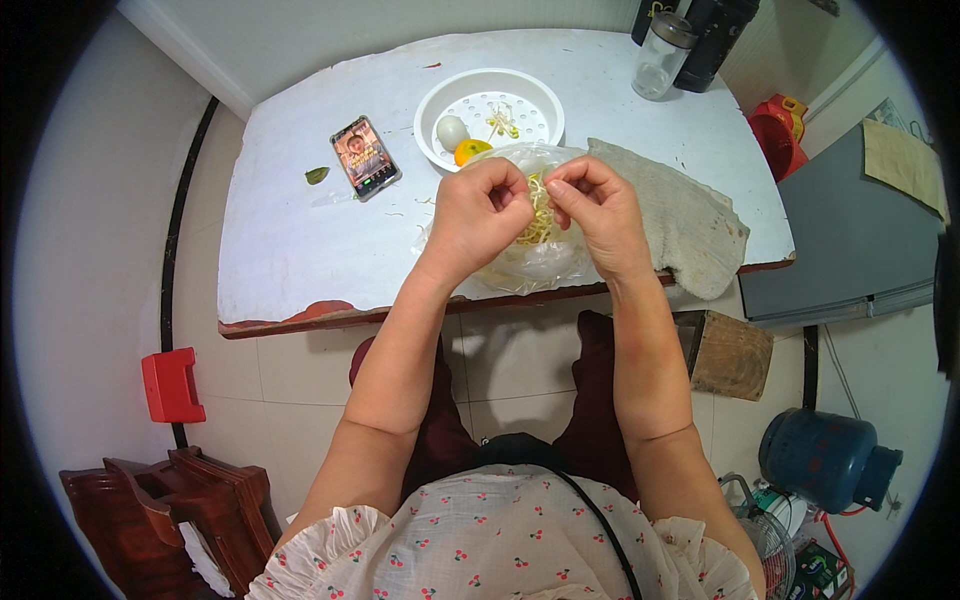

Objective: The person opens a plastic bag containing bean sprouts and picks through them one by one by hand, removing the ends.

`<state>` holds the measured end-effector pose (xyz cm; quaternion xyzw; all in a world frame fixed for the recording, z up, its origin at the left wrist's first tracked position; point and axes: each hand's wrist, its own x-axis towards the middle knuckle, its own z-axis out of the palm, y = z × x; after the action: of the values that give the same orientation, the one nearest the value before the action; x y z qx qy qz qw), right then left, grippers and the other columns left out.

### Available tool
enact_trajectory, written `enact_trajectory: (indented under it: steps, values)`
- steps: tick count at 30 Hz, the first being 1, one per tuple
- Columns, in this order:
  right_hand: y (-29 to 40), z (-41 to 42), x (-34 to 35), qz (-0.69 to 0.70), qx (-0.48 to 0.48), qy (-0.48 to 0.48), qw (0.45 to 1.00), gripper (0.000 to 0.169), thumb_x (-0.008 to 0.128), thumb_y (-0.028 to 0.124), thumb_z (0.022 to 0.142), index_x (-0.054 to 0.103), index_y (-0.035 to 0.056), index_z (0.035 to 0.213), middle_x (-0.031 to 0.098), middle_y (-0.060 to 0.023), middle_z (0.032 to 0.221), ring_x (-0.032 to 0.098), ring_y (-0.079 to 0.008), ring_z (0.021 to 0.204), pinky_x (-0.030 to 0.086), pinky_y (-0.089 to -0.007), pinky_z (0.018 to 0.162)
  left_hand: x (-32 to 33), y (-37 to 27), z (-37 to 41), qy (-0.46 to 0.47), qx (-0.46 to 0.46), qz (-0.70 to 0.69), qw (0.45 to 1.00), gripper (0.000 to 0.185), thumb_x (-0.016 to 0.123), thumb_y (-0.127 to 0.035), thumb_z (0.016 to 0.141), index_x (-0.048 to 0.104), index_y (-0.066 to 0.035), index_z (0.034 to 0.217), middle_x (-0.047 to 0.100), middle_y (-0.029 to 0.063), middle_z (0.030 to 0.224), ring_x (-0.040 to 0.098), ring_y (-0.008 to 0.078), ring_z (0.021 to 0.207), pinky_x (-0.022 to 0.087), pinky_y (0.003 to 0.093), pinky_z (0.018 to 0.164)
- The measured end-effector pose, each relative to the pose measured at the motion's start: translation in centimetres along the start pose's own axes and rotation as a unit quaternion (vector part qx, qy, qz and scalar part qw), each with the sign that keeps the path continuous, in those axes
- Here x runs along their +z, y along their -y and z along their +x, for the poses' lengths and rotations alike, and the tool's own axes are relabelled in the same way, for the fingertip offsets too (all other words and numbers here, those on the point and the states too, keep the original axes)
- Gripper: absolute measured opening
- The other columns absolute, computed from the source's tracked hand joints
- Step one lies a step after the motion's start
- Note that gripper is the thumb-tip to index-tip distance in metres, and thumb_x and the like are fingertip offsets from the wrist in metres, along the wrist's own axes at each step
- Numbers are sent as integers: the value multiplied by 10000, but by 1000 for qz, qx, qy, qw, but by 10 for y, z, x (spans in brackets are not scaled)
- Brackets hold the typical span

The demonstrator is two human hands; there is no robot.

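Both my hands are raised over a clear plastic bag (517,274) of bean sprouts (538,229) near the table's front edge. The fingers of my left hand (487,214) are curled, the thumb against the index finger. Facing it across a small gap, my right hand (598,214) has its thumb and index fingertip pinched together. Whether a sprout is between the fingers of either hand is too small to tell. Behind the bag, a white perforated plastic tray (551,112) holds some sprouts (502,122), a pale round item (451,133) and an orange fruit (472,150).
A smartphone (365,158) and a leaf (316,175) lie left on the white table (285,247). A grey cloth (694,225) hangs over the front edge at right. A glass jar (660,60) stands at the back right. A wooden stool (731,356) and gas cylinder (817,457) are at right.
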<state>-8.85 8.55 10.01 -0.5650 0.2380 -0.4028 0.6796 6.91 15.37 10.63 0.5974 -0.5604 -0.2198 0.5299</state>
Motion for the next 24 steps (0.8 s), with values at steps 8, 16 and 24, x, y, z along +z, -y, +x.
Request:
enact_trajectory:
  steps: [8, 16, 24]
  values:
    - [-1, 3, 5, 5, -29, -28, 999, 81, 637, 114, 924, 624, 35, 932, 620, 11, 843, 569, -63, 771, 478, -218, 717, -1, 1, 1, -31, -44, -168, 984, 88, 623, -88, 844, 622, -1, 830, 609, -18, 731, 532, 49, 655, 448, 216, 624]
    - [-8, 1, 6, -1, 10, 7, 1000, 115, 550, 138, 976, 598, 33, 965, 620, 2, 873, 578, -66, 793, 495, -228, 695, 9, -7, -4, 9, -20, -142, 990, 86, 617, -77, 875, 618, 9, 888, 652, 20, 800, 596, 71, 745, 480, 227, 688]
    - [-6, 0, 5, -40, 18, 31, 999, 126, 557, 157, 975, 604, 40, 971, 600, 13, 835, 548, -48, 767, 454, -210, 634, 13, -7, -2, -38, -11, -109, 993, 86, 624, -74, 849, 622, 11, 838, 610, 11, 691, 533, 42, 631, 448, 208, 578]
